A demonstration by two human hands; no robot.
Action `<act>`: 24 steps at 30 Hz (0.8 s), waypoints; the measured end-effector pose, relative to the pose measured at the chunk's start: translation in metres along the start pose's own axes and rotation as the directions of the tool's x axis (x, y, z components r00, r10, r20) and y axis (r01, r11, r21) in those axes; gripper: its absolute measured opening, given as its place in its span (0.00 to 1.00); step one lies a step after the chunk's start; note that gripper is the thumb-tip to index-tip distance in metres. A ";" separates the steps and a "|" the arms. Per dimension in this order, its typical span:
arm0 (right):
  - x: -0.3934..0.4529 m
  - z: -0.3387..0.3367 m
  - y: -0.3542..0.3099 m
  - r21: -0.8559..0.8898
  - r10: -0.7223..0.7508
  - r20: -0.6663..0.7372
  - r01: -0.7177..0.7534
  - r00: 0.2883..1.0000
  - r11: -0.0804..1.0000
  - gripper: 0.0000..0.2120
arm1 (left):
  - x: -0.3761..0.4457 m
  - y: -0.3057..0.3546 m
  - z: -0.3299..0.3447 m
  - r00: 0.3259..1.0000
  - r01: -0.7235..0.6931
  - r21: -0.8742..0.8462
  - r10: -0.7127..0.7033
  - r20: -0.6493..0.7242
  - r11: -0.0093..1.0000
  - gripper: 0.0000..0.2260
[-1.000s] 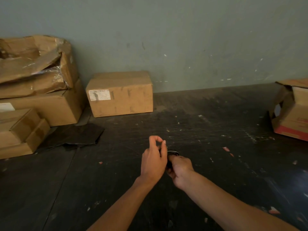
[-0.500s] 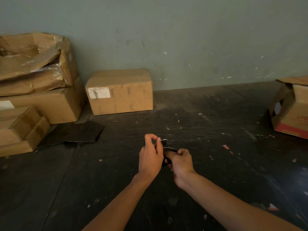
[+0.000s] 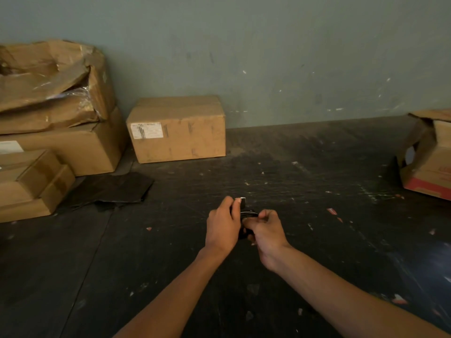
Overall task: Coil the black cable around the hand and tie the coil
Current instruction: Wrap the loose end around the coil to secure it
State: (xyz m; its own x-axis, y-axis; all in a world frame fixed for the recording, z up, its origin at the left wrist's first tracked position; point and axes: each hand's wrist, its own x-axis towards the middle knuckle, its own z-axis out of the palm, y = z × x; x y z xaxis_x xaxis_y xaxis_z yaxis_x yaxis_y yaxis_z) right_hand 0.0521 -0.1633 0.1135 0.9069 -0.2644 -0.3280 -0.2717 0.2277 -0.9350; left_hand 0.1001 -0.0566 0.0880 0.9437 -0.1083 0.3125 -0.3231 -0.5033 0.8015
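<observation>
Two hands meet above the dark floor (image 3: 317, 240). The black cable (image 3: 247, 214) sits bunched between them. The left hand (image 3: 223, 225) curls its fingers around the cable. The right hand (image 3: 264, 230) pinches it too. Boxes (image 3: 178, 129) sit by the wall.

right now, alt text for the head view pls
Two bare hands, left hand and right hand, hold a small black cable coil together above a dark scuffed floor. Cardboard boxes line a grey-green wall.

Dim, soft light; edges bow outward, lower right corner perhaps motion-blurred.
</observation>
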 end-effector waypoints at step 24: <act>0.015 -0.030 0.005 -0.642 -0.545 0.272 0.572 0.793 0.511 0.07 | -0.013 -0.017 -0.005 0.953 -0.060 0.068 0.037 0.301 0.996 0.08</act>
State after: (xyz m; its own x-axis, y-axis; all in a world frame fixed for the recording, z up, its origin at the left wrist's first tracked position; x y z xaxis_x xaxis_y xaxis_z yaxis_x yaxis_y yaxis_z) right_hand 0.0546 -0.1938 0.1005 0.9549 -0.0789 0.2863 0.1729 -0.6362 -0.7519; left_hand 0.0932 -0.0426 0.0723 0.9086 -0.3798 0.1739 -0.3737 -0.5529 0.7448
